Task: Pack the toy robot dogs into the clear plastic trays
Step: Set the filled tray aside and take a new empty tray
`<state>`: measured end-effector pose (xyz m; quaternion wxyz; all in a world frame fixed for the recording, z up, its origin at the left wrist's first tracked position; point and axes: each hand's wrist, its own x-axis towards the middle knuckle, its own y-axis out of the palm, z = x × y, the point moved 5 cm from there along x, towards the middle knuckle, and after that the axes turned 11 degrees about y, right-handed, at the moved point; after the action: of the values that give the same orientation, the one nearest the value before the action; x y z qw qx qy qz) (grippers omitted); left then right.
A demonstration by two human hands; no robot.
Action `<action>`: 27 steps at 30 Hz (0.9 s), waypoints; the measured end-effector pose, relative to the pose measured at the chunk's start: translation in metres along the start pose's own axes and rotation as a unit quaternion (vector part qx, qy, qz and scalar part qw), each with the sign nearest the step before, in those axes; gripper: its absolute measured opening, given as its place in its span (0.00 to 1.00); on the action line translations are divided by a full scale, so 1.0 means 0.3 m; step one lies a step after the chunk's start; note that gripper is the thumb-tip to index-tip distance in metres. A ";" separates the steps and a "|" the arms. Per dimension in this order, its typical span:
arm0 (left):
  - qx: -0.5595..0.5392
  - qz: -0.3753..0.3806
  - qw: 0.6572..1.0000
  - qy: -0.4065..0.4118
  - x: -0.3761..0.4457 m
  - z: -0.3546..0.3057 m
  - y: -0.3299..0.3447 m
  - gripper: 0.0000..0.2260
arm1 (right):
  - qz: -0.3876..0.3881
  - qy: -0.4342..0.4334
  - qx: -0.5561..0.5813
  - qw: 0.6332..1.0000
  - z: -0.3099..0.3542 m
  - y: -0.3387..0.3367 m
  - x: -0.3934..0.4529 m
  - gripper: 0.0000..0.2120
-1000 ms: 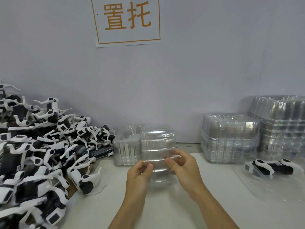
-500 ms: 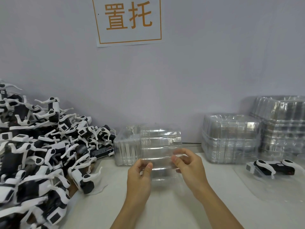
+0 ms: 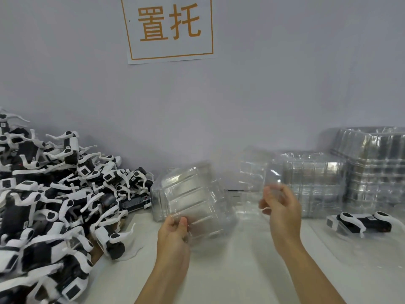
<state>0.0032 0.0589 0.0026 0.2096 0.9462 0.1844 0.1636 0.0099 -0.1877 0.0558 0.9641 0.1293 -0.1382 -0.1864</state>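
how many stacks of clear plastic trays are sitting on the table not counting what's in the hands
3: one small stack of clear plastic trays beside the toy pile, one middle stack right of centre, one tall stack at far right. More may lie outside the view.

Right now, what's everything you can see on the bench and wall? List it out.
toy robot dogs: a large pile, too many to count, black and white, left side of the table.
packed dog: one, black and white, lying in a clear tray, right edge.
held tray stack: one bunch, clear, gripped centre-left.
separated tray: one, clear and blurred, pinched centre-right.
tray stacks: two, clear, against the wall at right.
sign: one, white with orange characters, on the wall.
table: one, white.
hands: left hand grips the stack's lower edge; right hand pinches the separated tray.
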 end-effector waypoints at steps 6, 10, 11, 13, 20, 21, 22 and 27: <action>-0.196 0.050 0.968 -0.148 -0.052 0.052 0.078 0.11 | -0.079 -0.100 -0.023 0.992 0.117 -0.055 0.018 0.10; -0.122 0.056 0.975 -0.177 -0.058 0.109 0.070 0.13 | -0.098 -0.134 -0.030 0.986 0.148 -0.057 0.009 0.10; -0.043 0.072 0.983 -0.166 -0.055 0.121 0.058 0.14 | -0.097 -0.137 -0.032 0.985 0.148 -0.052 0.007 0.10; 0.125 0.133 0.976 -0.122 -0.057 0.127 0.048 0.17 | -0.090 -0.136 -0.033 0.986 0.146 -0.038 0.001 0.10; 0.397 0.179 0.896 0.089 -0.084 0.035 0.073 0.23 | -0.085 -0.142 -0.039 0.985 0.155 -0.031 -0.011 0.10; 0.377 0.198 0.898 0.108 -0.086 0.028 0.088 0.24 | -0.086 -0.143 -0.040 0.985 0.158 -0.032 -0.012 0.10; 0.358 0.225 0.898 0.118 -0.090 0.023 0.104 0.25 | -0.086 -0.145 -0.040 0.985 0.161 -0.032 -0.012 0.09; 0.355 0.321 0.869 0.123 -0.132 0.025 0.155 0.19 | -0.092 -0.152 -0.038 0.983 0.168 -0.030 -0.020 0.10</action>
<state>-0.0156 0.0007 0.0082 -0.2293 0.9360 -0.0601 0.2601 -0.0141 -0.2033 0.0986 0.9148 0.0748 -0.2631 -0.2973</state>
